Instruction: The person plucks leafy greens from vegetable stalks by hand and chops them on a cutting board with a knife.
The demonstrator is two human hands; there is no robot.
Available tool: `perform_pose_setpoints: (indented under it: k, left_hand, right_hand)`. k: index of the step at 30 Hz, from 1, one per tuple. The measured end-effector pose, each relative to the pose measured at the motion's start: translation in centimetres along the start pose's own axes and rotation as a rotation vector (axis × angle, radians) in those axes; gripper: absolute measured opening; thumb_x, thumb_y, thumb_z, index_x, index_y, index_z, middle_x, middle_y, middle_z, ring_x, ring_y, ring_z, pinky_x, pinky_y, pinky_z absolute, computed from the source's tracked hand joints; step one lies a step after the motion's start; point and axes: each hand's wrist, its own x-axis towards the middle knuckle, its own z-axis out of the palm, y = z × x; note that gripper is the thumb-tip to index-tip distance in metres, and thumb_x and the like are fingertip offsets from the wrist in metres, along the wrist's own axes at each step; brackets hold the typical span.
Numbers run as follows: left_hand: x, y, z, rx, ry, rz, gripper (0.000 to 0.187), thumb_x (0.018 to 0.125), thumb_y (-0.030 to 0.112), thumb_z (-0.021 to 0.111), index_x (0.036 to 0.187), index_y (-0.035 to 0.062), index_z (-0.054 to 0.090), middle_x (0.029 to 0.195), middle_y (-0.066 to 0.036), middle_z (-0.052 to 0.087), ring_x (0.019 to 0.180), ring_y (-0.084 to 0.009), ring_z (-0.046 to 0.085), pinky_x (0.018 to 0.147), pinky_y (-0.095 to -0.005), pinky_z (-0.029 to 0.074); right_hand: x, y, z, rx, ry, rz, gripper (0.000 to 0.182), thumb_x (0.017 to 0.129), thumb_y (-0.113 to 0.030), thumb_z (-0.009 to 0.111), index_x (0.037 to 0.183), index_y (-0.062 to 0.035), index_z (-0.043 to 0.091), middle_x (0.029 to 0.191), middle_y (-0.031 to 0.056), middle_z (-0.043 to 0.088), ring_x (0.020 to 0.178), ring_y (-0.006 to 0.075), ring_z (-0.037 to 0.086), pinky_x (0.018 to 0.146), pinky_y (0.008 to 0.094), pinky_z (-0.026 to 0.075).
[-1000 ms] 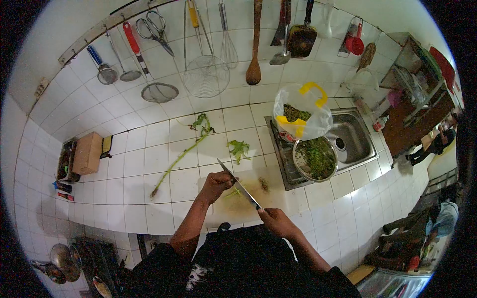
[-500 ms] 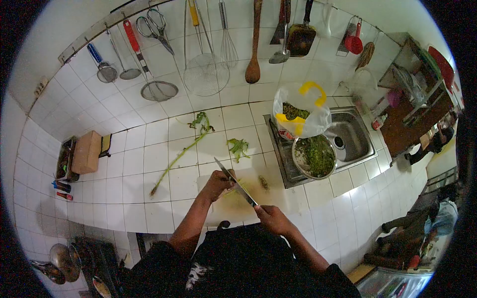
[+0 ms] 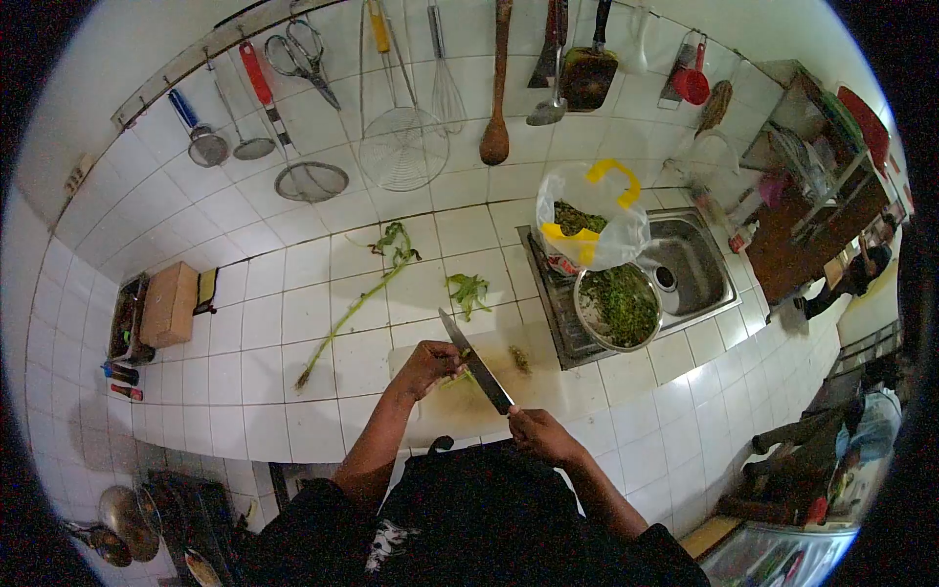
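Note:
My right hand (image 3: 544,436) is wrapped round the handle of a kitchen knife (image 3: 481,370), whose blade slants up and left over a pale cutting board (image 3: 430,423). Close against the blade's left side, my left hand (image 3: 428,369) pinches a thin green stem, mostly hidden by the fingers. Right of the knife, a small brownish-green stem end (image 3: 519,359) lies on the board. Beyond the board are a loose green leaf (image 3: 469,293) and a long stalk (image 3: 350,315) with wilted leaves at its far end.
A metal bowl (image 3: 584,326) of chopped greens stands by the sink (image 3: 719,284), with a plastic bag (image 3: 626,240) of greens behind it. A brown box (image 3: 168,303) sits at the counter's left. Utensils such as a wooden spoon (image 3: 496,142) hang on the wall.
The knife's tip has shifted right, away from my left hand, and more of the blade's dark flat side shows. My left fingers have opened slightly around the stem.

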Motion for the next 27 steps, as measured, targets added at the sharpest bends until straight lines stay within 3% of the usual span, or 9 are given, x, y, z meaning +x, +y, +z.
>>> perform_pose_setpoints:
  k: [8, 14, 16, 20, 27]
  left_hand:
    - [-0.3, 0.1, 1.0, -0.04, 0.093, -0.055, 0.02, 0.081, 0.02, 0.073, 0.077, 0.0012, 0.066, 0.073, -0.003, 0.061, 0.066, -0.0127, 0.057, 0.071, -0.0275, 0.048]
    - [-0.7, -0.4, 0.7, -0.024, 0.032, 0.046, 0.023, 0.081, 0.02, 0.074, 0.088, -0.0019, 0.068, 0.08, -0.006, 0.063, 0.077, -0.014, 0.058, 0.075, -0.0283, 0.048]
    - [-0.4, -0.1, 0.8, -0.052, 0.151, -0.016, 0.022, 0.073, 0.018, 0.078, 0.076, 0.0024, 0.063, 0.078, -0.005, 0.062, 0.073, -0.014, 0.059, 0.069, -0.0281, 0.048]
    - [0.0, -0.6, 1.0, -0.149, 0.064, -0.005, 0.019, 0.079, 0.016, 0.075, 0.083, 0.0001, 0.067, 0.079, -0.007, 0.064, 0.075, -0.0155, 0.059, 0.074, -0.0294, 0.049]
    - [0.5, -1.4, 0.6, -0.072, 0.124, -0.04, 0.015, 0.077, 0.01, 0.074, 0.072, 0.0006, 0.062, 0.074, -0.009, 0.064, 0.068, -0.0169, 0.06, 0.066, -0.0307, 0.05]
  right_hand:
    - [0.9, 2.2, 0.5, 0.042, 0.04, -0.05, 0.049, 0.099, -0.048, 0.037, 0.07, -0.0097, 0.044, 0.063, -0.0025, 0.04, 0.055, 0.0098, 0.034, 0.05, 0.0274, 0.029]
    - [-0.2, -0.1, 0.2, 0.013, 0.022, 0.051, 0.05, 0.099, -0.048, 0.037, 0.069, -0.0095, 0.045, 0.062, -0.0022, 0.04, 0.055, 0.01, 0.034, 0.051, 0.0276, 0.03]
    - [-0.3, 0.5, -0.2, -0.034, 0.007, 0.027, 0.05, 0.099, -0.048, 0.037, 0.069, -0.0096, 0.045, 0.061, -0.0021, 0.041, 0.055, 0.01, 0.035, 0.05, 0.0275, 0.03]
    - [-0.3, 1.4, -0.7, -0.098, 0.015, 0.024, 0.05, 0.099, -0.05, 0.037, 0.069, -0.0099, 0.046, 0.061, -0.0022, 0.041, 0.054, 0.0098, 0.035, 0.049, 0.0269, 0.03]
    - [-0.9, -1.0, -0.8, -0.071, 0.009, 0.043, 0.051, 0.099, -0.05, 0.037, 0.069, -0.0097, 0.045, 0.061, -0.0029, 0.041, 0.054, 0.0095, 0.035, 0.049, 0.0263, 0.03]
